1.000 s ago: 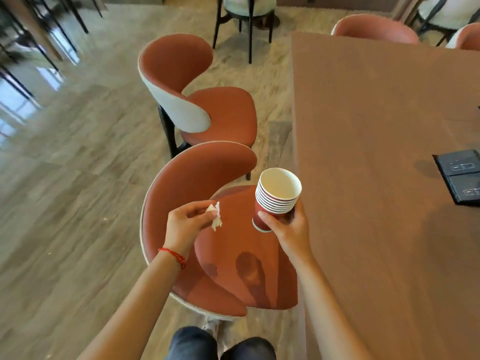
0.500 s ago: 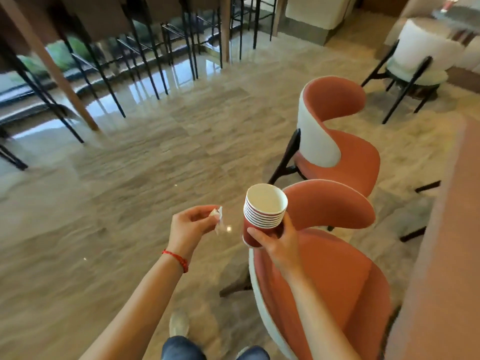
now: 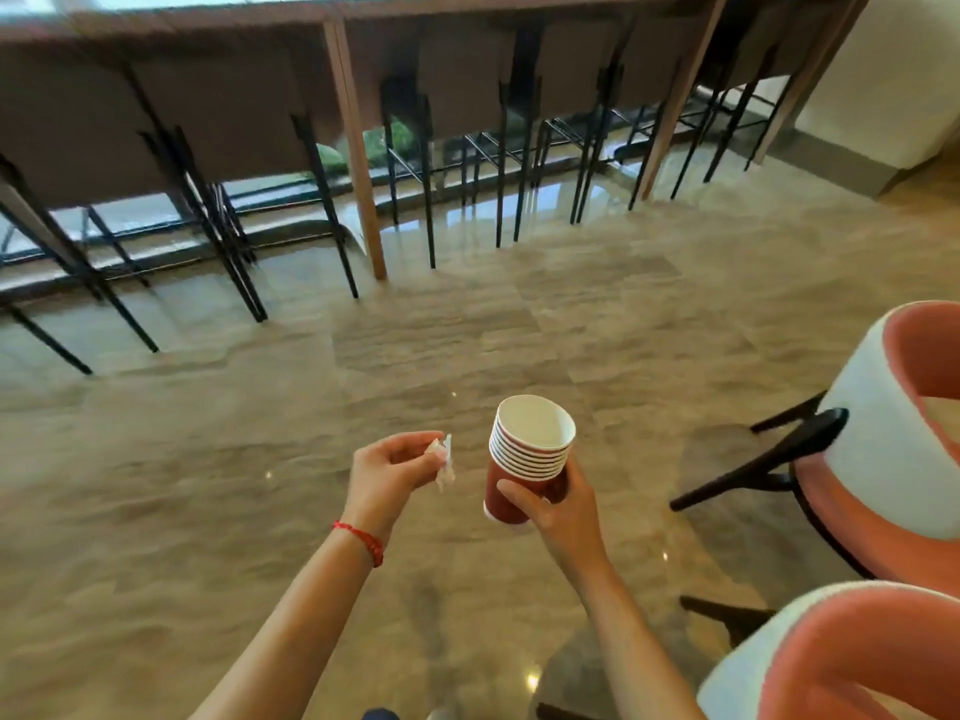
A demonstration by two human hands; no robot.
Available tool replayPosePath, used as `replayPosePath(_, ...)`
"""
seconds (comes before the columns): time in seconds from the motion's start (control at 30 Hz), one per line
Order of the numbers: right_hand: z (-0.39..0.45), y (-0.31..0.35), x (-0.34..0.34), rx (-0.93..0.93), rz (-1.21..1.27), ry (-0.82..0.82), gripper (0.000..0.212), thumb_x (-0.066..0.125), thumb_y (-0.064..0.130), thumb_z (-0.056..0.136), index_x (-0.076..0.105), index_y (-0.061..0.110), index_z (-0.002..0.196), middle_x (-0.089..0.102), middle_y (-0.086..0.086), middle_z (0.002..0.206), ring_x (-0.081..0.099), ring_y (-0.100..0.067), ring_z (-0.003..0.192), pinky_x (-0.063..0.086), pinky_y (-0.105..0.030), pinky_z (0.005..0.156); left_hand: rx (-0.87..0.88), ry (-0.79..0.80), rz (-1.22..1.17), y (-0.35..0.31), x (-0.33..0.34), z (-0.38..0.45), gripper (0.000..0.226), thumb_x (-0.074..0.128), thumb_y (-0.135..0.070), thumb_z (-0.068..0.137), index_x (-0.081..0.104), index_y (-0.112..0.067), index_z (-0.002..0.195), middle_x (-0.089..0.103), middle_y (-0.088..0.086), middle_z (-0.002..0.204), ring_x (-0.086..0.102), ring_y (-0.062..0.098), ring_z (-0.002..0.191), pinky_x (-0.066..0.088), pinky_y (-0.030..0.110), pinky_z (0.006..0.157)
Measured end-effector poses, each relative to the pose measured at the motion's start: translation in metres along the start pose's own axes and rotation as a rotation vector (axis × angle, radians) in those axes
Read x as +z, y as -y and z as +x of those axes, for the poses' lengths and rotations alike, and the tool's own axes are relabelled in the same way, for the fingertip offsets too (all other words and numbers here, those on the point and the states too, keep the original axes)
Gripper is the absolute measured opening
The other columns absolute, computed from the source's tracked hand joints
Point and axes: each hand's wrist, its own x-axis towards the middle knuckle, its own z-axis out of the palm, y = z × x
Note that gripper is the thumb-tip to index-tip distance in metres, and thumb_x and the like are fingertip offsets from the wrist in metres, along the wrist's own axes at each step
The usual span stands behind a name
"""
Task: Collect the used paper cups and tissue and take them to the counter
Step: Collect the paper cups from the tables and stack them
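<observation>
Just left of the frame's centre, the left hand [image 3: 390, 467] pinches a small crumpled tissue [image 3: 444, 461] between thumb and fingertips, so that the white wad hangs off the right side of the hand, over the bare floor [image 3: 208, 485]. A red string bracelet [image 3: 363, 540] circles that wrist. The tissue looks next to weightless and quite limp; I would judge that a light pinch anywhere on it will do, the only risk being that it slips free unnoticed or tears if it is damp. It has no real axis, only a loose tail drooping downward. Just beside it, at the centre of the frame, the right hand [image 3: 558, 504] grips a nested stack of paper cups [image 3: 527, 457], red outside and white within, with the fingers curled round the lower wall and the thumb across the front. The stack's long axis runs from its base at the lower left up to the open mouth, which points upward and leans a little to the upper right. Such cups seem light and thin-walled, easily crushed, so the hold belongs low, where the layers nest. At the right edge stand two orange chairs [image 3: 883, 439].
</observation>
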Motion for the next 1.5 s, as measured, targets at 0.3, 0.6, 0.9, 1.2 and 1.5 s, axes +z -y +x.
replayPosePath(0.3,0.092,0.003,0.021,0.018,0.004,0.015,0.046,0.082,0.0,0.065,0.061,0.011,0.105,0.07,-0.004,0.099,0.066,-0.012,0.09,0.052,-0.021,0.077,-0.005,-0.019,-0.017,-0.018,0.008,0.085,0.015,0.072,0.0,0.075,0.073,-0.01,0.086,0.073,0.001,0.078,0.067,0.004,0.067,0.053,0.014,0.06)
replayPosePath(0.6,0.239,0.008,0.001,0.012,0.034,-0.019,0.047,0.082,0.001,0.066,0.06,0.009,0.107,0.07,-0.004,0.101,0.066,-0.012,0.091,0.051,-0.019,0.076,0.002,-0.005,0.002,-0.053,0.074,0.212,0.017,0.073,0.0,0.074,0.073,-0.006,0.089,0.073,0.003,0.081,0.067,0.004,0.068,0.053,0.015,0.06)
replayPosePath(0.9,0.36,0.023,-0.012,0.0,0.036,-0.064,0.046,0.083,0.003,0.065,0.06,0.012,0.104,0.069,-0.004,0.098,0.065,-0.01,0.088,0.051,-0.02,0.076,0.013,0.026,0.01,-0.093,0.124,0.325,0.018,0.073,0.001,0.074,0.072,-0.005,0.091,0.072,0.003,0.08,0.067,0.002,0.065,0.052,0.013,0.058)
replayPosePath(1.2,0.524,0.032,0.005,-0.012,0.018,-0.141,0.046,0.085,0.012,0.059,0.06,0.017,0.098,0.07,0.004,0.092,0.065,-0.003,0.081,0.049,-0.015,0.071,0.034,0.077,0.029,-0.138,0.161,0.49,0.016,0.072,0.0,0.075,0.072,-0.006,0.091,0.072,0.004,0.08,0.065,0.0,0.064,0.051,0.012,0.058)
replayPosePath(1.5,0.67,0.053,0.015,-0.029,0.028,-0.186,0.045,0.081,0.02,0.057,0.061,0.021,0.097,0.071,0.009,0.089,0.066,-0.002,0.083,0.048,-0.013,0.07,0.033,0.14,0.039,-0.194,0.203,0.636,0.012,0.073,-0.005,0.076,0.073,-0.013,0.085,0.074,-0.001,0.078,0.068,0.003,0.069,0.051,0.012,0.06)
